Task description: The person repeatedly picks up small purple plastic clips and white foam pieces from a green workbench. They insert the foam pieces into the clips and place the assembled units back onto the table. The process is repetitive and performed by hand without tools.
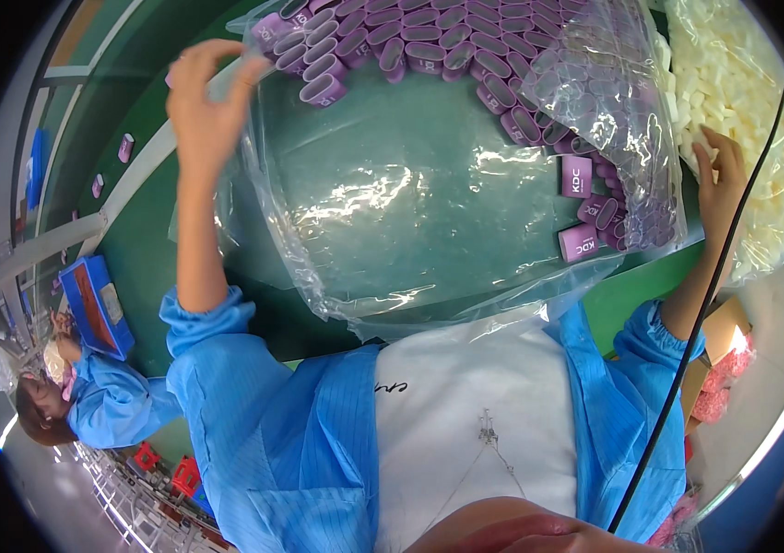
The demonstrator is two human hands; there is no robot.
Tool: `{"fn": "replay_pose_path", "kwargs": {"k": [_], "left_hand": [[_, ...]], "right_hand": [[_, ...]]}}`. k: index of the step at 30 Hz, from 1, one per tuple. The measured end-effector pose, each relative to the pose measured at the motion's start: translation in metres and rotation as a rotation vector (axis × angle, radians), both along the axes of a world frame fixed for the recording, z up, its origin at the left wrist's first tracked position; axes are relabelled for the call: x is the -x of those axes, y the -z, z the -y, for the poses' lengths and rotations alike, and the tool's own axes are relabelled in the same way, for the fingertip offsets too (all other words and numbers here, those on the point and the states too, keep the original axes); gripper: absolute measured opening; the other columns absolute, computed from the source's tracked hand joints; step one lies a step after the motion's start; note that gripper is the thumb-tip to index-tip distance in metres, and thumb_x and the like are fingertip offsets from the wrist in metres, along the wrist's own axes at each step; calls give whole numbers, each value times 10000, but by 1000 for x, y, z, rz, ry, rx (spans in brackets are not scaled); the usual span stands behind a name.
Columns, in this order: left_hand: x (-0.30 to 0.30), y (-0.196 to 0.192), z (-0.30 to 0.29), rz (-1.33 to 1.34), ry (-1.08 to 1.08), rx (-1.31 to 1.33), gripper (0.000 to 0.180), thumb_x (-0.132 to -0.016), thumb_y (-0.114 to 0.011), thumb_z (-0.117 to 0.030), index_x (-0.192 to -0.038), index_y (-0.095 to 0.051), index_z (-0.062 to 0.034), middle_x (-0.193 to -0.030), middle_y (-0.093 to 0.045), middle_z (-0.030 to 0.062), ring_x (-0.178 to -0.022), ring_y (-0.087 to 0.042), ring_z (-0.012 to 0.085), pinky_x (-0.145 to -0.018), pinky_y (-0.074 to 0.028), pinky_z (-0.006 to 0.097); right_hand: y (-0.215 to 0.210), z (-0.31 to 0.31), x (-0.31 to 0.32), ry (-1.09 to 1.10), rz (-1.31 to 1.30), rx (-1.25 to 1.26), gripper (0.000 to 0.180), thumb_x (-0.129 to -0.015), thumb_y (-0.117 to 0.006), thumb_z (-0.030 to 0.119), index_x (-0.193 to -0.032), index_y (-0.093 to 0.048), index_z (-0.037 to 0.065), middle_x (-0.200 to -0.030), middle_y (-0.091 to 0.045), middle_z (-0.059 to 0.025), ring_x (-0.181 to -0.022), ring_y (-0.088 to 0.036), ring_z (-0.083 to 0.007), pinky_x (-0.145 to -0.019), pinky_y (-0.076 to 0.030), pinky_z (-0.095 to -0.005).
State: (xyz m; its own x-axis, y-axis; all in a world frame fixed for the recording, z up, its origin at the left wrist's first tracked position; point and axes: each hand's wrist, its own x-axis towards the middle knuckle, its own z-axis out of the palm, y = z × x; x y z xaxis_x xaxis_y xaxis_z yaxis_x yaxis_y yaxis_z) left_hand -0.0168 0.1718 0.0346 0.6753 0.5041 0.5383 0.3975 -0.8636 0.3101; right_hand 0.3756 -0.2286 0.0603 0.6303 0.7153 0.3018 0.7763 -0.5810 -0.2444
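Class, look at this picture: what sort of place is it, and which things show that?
Probably a factory packing line: a clear plastic bag of identical purple sleeves, a bag of white foam pieces, and a green conveyor belt carrying single sleeves.

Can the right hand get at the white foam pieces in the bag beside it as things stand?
Probably yes: the right hand already rests at the edge of the white foam pieces, with nothing between them. Whether the bag's film covers them there is unclear.

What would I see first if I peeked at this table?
Lots of purple rings spilling from a big clear bag across the green table. The left hand lifts the bag's edge, and the right hand rests on a bag of white foam pieces at the right.
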Motion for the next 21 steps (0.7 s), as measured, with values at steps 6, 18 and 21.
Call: {"fn": "replay_pose_path", "kwargs": {"k": [6, 18, 21], "left_hand": [[-14, 18, 80, 61, -90, 18, 339, -725, -894, -179, -949, -676, -48, -915, -672, 60, -791, -605, 197, -718, -508, 302], [-42, 15, 180, 510, 386, 1347, 423, -878, -758, -41, -1267, -596, -1, -1039, -652, 68, -1029, -615, 156, -936, -478, 306], [-39, 28, 180, 325, 410, 1214, 473, -818, -805, -49, -1235, -586, -15, -1013, -683, 78, -977, -648, 178, -896, -506, 308]], "right_hand": [[-5, -43, 61, -255, -224, -418, 274, -878, -721, 9, -1149, -682, -5, -1002, -658, -79, -753, -594, -116, -686, -498, -238], [12, -91, 201, -517, -1269, -550, 295, -875, -695, -38, -1168, -667, -15, -1058, -611, -124, -818, -646, -138, -700, -561, -260], [16, -96, 200, -555, -1181, -571, 288, -869, -699, -40, -1155, -665, -24, -1016, -620, -108, -795, -631, -124, -666, -542, -252]]}}
